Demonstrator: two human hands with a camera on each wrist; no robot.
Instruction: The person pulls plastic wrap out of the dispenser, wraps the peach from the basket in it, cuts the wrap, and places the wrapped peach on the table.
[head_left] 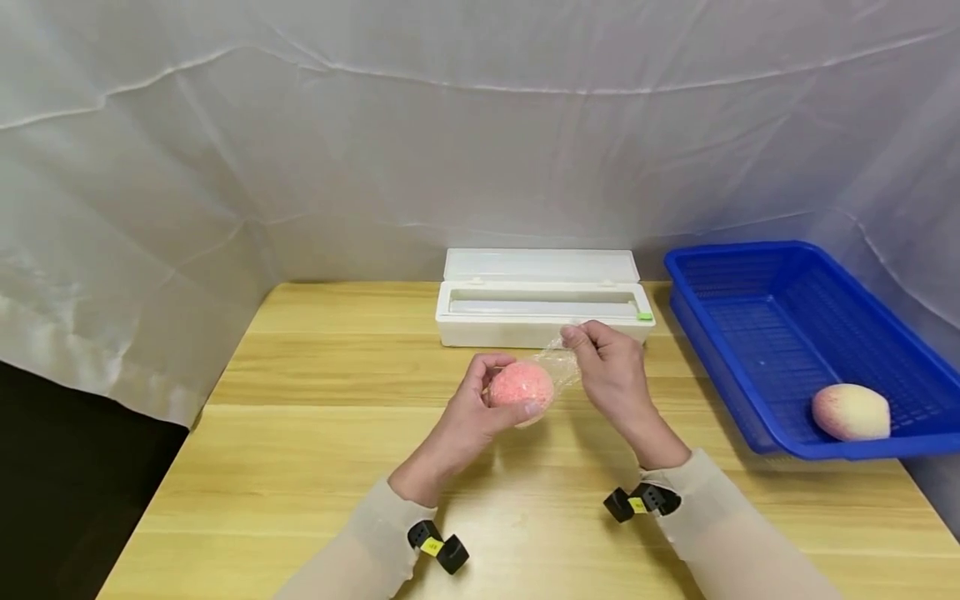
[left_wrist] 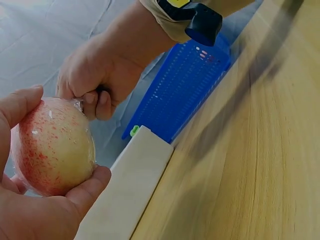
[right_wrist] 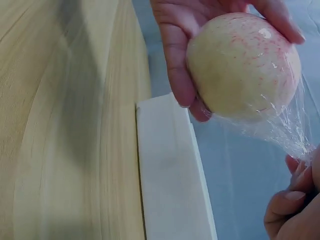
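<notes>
A pink and yellow peach (head_left: 521, 385) is held above the table by my left hand (head_left: 467, 421), thumb on the near side and fingers around the far side. Clear cling film (right_wrist: 287, 131) covers the peach and stretches off it in a twisted tail. That tail is pinched between the thumb and fingers of my right hand (head_left: 617, 375), just right of the fruit. In the left wrist view the peach (left_wrist: 57, 145) shows red speckles under shiny film, and the right hand (left_wrist: 97, 82) is close against its upper side.
Behind the hands stands a white cling film dispenser (head_left: 517, 333), its lid (head_left: 540, 265) raised and a roll inside. To the right is a blue plastic basket (head_left: 738, 400) with another peach (head_left: 851, 412) in its near corner. Pale cloth (head_left: 480, 167) hangs around the wooden table (head_left: 315, 467).
</notes>
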